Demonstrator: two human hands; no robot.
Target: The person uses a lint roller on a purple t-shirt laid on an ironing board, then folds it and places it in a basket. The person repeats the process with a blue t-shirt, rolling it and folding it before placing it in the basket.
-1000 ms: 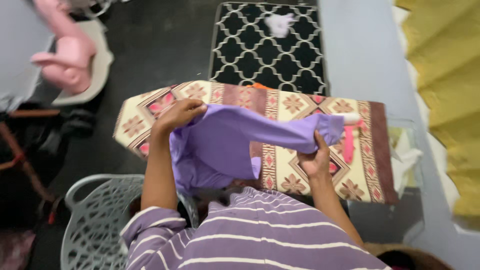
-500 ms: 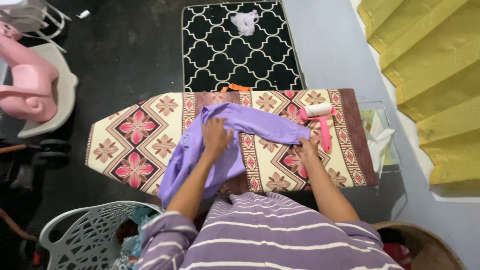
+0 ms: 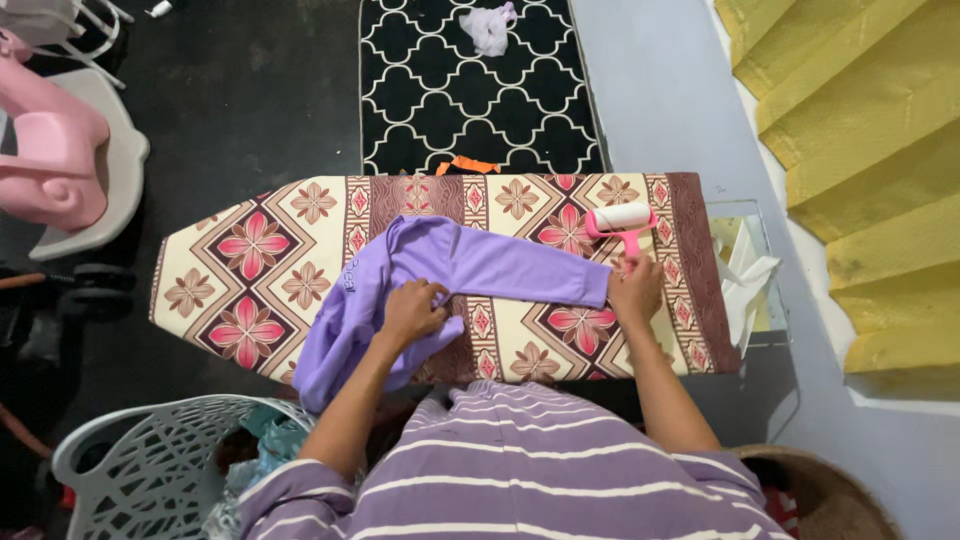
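Observation:
A lilac long-sleeved garment (image 3: 470, 265) lies across a patterned ironing board (image 3: 250, 260), one sleeve stretched to the right. My left hand (image 3: 412, 310) grips a bunch of its fabric near the board's front edge. My right hand (image 3: 635, 292) rests at the end of the sleeve's cuff, over the handle of a pink lint roller (image 3: 620, 220) with a white roll. Whether it grips the handle or the cuff cannot be told. Part of the garment hangs over the front edge at the left.
A pale openwork laundry basket (image 3: 130, 460) with clothes stands at the lower left. A black-and-white mat (image 3: 470, 90) with a small lilac cloth (image 3: 488, 27) lies beyond the board. A pink toy (image 3: 50, 150) is at far left, yellow fabric (image 3: 860, 150) at right, a woven basket (image 3: 830, 495) at lower right.
The garment went from held up in the air to laid flat on the board. My right hand slid right to the lint roller's handle; my left hand drew back toward the front edge.

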